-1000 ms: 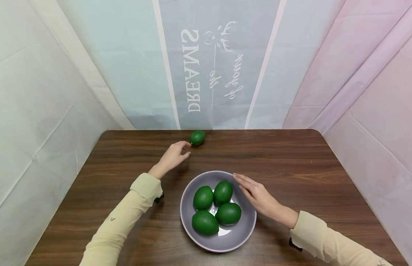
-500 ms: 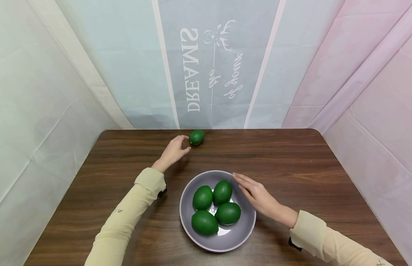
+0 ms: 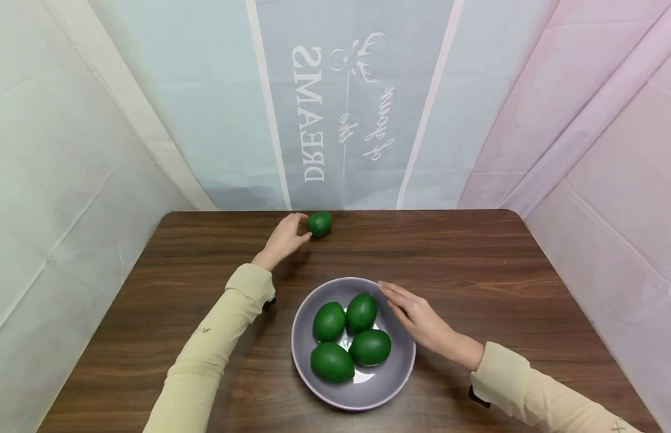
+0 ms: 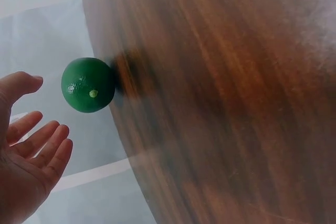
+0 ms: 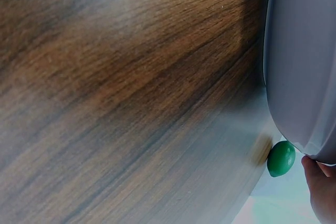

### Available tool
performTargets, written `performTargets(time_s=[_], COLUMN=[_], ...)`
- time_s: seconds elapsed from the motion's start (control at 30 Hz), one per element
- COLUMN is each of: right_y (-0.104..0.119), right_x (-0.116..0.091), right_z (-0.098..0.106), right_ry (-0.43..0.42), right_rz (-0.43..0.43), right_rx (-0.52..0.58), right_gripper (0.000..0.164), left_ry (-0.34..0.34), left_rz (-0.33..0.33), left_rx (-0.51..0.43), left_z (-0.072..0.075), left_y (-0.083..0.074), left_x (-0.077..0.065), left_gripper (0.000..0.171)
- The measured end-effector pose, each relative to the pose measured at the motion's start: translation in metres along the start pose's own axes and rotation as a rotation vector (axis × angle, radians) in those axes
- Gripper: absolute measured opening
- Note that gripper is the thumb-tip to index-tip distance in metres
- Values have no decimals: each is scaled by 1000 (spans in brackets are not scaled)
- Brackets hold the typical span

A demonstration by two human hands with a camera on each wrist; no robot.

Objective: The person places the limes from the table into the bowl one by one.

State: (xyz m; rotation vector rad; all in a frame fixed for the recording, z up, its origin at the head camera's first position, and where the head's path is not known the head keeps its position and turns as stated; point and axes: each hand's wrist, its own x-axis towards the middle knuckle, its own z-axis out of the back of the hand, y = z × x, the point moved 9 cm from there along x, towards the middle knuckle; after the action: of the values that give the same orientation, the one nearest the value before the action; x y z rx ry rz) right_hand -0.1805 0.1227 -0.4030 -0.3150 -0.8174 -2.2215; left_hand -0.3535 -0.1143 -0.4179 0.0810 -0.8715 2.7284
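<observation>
A single green lime (image 3: pixel 319 224) lies by the far edge of the table. My left hand (image 3: pixel 285 238) is just to its left, fingers and thumb spread loosely toward it. In the left wrist view a gap shows between the left hand (image 4: pixel 34 150) and the lime (image 4: pixel 88 85), whose pale stem end faces the camera. Several more limes (image 3: pixel 332 362) sit in a round grey-purple bowl (image 3: pixel 362 397). Against the bowl's right rim my right hand (image 3: pixel 416 317) rests with straight fingers. The right wrist view shows its fingertips (image 5: pixel 310 166) at the rim of the bowl (image 5: pixel 304 61).
The dark wood table (image 3: pixel 465 270) has rounded far corners. A printed cloth (image 3: pixel 357 120) hangs right behind its far edge. Pale cloth walls (image 3: pixel 70 180) enclose the left and right sides.
My left hand has moved forward and slightly right, closing in on the lone lime. The right hand stays at the bowl's rim, and the limes in the bowl have not moved.
</observation>
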Motion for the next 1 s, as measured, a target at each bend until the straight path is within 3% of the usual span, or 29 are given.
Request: performTargets(time_s=[0.5, 1.0], right_y=[0, 0], right_x=[1, 1], right_z=[-1, -1], right_ry=[-2, 6], right_rz=[5, 7], right_rx=[4, 0], right_gripper=[39, 40], left_ry=[27, 52], left_rz=[-19, -16], left_rx=[115, 161], left_z=[-6, -17], left_y=[-5, -2], left_x=[17, 31], left_gripper=[52, 54])
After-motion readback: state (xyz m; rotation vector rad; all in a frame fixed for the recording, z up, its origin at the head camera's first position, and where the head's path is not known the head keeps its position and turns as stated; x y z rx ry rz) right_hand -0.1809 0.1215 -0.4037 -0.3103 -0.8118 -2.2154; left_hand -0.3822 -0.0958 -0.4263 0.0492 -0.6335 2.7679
